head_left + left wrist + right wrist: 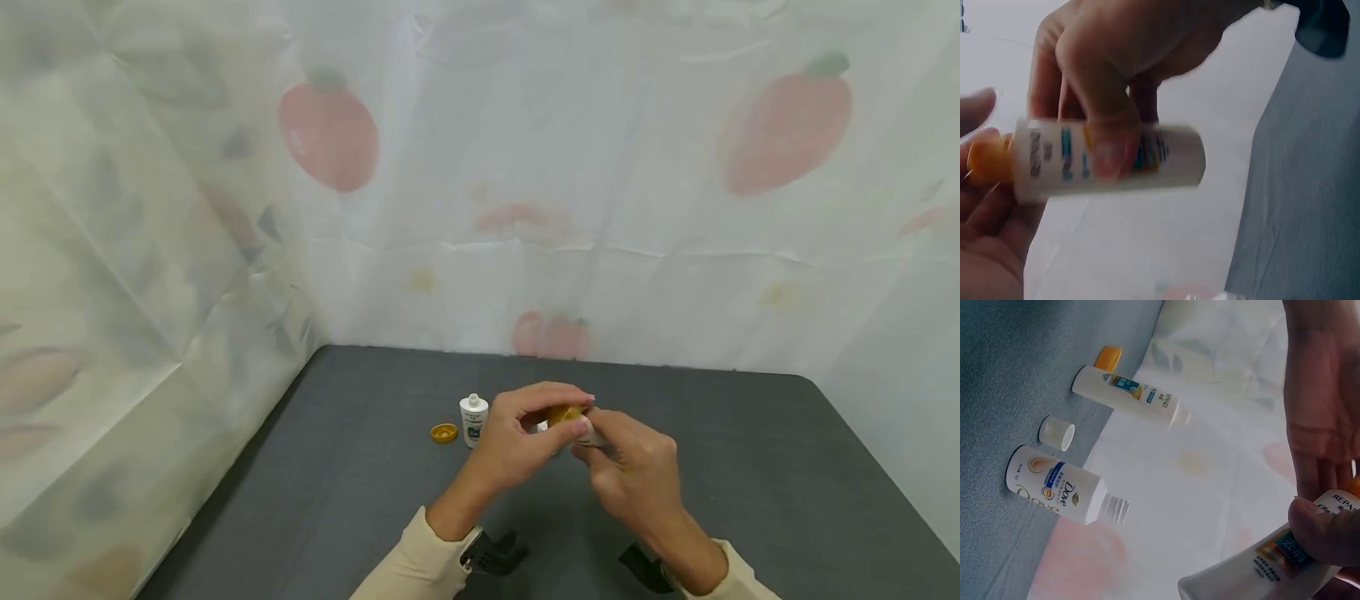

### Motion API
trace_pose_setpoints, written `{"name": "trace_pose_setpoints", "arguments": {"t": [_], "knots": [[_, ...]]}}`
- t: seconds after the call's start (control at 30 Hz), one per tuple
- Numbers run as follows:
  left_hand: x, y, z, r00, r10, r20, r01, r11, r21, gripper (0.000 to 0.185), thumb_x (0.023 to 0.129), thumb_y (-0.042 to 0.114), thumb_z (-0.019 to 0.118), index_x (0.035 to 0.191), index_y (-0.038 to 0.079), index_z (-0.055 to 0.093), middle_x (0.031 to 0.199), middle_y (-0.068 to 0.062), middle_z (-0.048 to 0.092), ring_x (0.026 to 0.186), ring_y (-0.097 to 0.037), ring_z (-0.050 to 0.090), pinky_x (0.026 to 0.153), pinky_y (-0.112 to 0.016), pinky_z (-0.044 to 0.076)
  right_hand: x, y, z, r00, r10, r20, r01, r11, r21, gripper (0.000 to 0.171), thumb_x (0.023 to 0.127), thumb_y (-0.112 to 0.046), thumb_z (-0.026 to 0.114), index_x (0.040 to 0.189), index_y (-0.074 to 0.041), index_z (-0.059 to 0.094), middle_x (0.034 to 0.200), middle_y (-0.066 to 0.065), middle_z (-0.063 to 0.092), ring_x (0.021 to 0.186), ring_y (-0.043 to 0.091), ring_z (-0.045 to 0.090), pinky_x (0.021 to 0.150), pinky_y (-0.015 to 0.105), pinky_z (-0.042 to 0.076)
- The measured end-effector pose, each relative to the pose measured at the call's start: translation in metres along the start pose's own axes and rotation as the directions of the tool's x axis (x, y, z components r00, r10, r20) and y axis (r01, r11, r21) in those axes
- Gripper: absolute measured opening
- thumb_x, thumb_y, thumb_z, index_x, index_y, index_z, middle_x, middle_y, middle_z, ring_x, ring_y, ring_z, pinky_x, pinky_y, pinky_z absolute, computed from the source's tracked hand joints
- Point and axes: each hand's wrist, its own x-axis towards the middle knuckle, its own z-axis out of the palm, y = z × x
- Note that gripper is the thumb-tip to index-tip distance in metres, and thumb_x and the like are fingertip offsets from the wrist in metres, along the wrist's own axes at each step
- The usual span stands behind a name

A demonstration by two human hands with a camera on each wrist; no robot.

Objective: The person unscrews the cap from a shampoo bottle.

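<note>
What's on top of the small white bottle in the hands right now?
A yellow-orange screw cap sits on the neck of the small white plastic bottle. The left hand pinches it; the right hand grips the bottle's body. The neck and thread under the cap are covered.

Both forearms entered from the near edge, sleeved in cream, and converged at the centre. The left hand (517, 437) was raised with fingers curled and thumb opposed in a pinch. The right hand (633, 475) sat just beside it, touching it at the fingertips, its fingers likewise curled (a dark strap showed at each wrist).
</note>
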Motion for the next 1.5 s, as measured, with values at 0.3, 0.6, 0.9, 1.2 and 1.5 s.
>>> {"name": "trace_pose_setpoints", "arguments": {"t": [0.3, 0.6, 0.9, 1.2, 1.5], "knots": [[-0.008, 0.0, -0.014, 0.996, -0.05, 0.079, 0.051, 0.999, -0.006, 0.035, 0.1, 0.004, 0.068, 0.135, -0.002, 0.065, 0.133, -0.025, 0.065, 0.123, -0.016, 0.068, 0.109, -0.037, 0.056, 0.003, 0.0, -0.004, 0.998, 0.055, 0.008, -0.054, 0.998, -0.016, 0.046, 0.057, 0.003, 0.097, 0.098, -0.007, 0.079, 0.092, 0.007, 0.081, 0.075, 0.018, 0.078, 0.064, 0.039, 0.064], [-0.003, -0.001, -0.003, 0.999, 0.036, -0.006, -0.036, 0.998, 0.045, 0.026, 0.098, 0.001, 0.071, 0.124, -0.002, 0.07, 0.121, -0.022, 0.071, 0.107, -0.022, 0.073, 0.094, -0.036, 0.063, 0.0, -0.001, -0.004, 1.0, 0.01, -0.004, -0.01, 1.0, -0.007, 0.044, 0.059, 0.002, 0.095, 0.098, -0.008, 0.079, 0.089, 0.006, 0.08, 0.07, 0.016, 0.077, 0.061, 0.034, 0.062], [0.001, 0.001, 0.009, 0.988, 0.153, -0.038, -0.148, 0.984, 0.097, 0.017, 0.097, -0.004, 0.069, 0.113, -0.007, 0.075, 0.117, -0.025, 0.074, 0.11, -0.032, 0.073, 0.082, -0.034, 0.066, -0.002, -0.002, -0.002, 1.0, -0.011, -0.017, 0.011, 1.0, 0.009, 0.041, 0.06, -0.001, 0.094, 0.097, -0.008, 0.079, 0.086, 0.005, 0.079, 0.068, 0.016, 0.075, 0.059, 0.034, 0.061], [-0.008, 0.001, 0.002, 0.999, 0.032, -0.024, -0.031, 0.998, 0.058, 0.028, 0.1, 0.002, 0.067, 0.128, -0.002, 0.069, 0.127, -0.023, 0.068, 0.118, -0.023, 0.07, 0.103, -0.036, 0.059, 0.001, -0.001, -0.005, 1.0, 0.025, -0.016, -0.025, 1.0, 0.002, 0.042, 0.058, 0.0, 0.096, 0.096, -0.009, 0.079, 0.088, 0.005, 0.08, 0.07, 0.016, 0.077, 0.061, 0.032, 0.062], [-0.01, 0.0, 0.001, 0.997, 0.025, -0.072, -0.019, 0.996, 0.088, 0.027, 0.099, 0.006, 0.071, 0.125, 0.0, 0.07, 0.123, -0.02, 0.07, 0.112, -0.02, 0.072, 0.099, -0.035, 0.061, 0.003, -0.004, -0.006, 1.0, 0.022, -0.012, -0.022, 1.0, -0.002, 0.045, 0.057, 0.0, 0.097, 0.097, -0.009, 0.08, 0.089, 0.005, 0.081, 0.071, 0.017, 0.077, 0.062, 0.033, 0.062]]}}
